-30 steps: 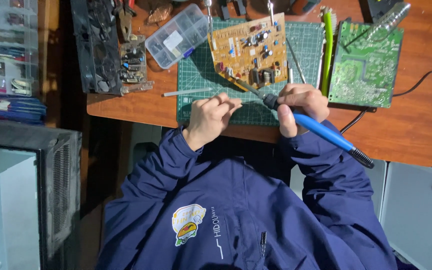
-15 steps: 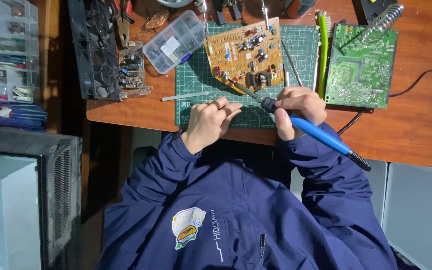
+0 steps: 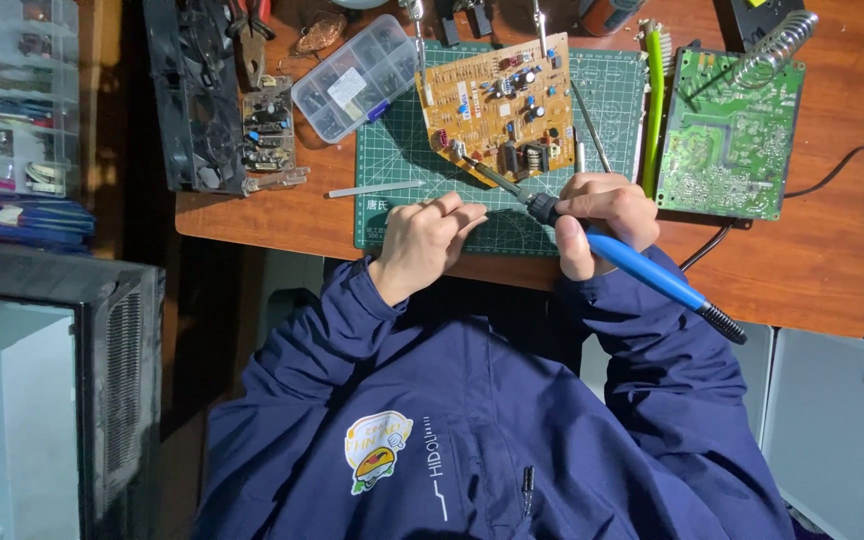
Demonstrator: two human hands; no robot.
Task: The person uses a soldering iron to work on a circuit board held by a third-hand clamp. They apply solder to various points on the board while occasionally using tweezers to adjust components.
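since the earlier frames the right hand [image 3: 600,215] has shifted only a little, and the tip of the soldering iron [image 3: 620,258] stays at the lower edge of the tan circuit board [image 3: 500,108]; the left hand [image 3: 429,243] has kept its place on the mat.

in the head view, the right hand is closed around the blue handle of the soldering iron, fingers wrapped near the black collar, and the thin tip points up and left to touch the board near its lower left corner. the left hand lies on the green cutting mat [image 3: 402,160], fingers loosely curled and close together; whether it pinches something i cannot tell. the tan circuit board rests tilted on the mat, held by clips at its top edge. a green circuit board [image 3: 727,140] lies to the right on the wooden worktop [image 3: 812,260], with a coiled iron stand [image 3: 774,48] on its upper corner. a clear parts box [image 3: 354,78] sits at the mat's upper left corner, and metal tweezers [image 3: 374,188] lie on the mat's left edge.
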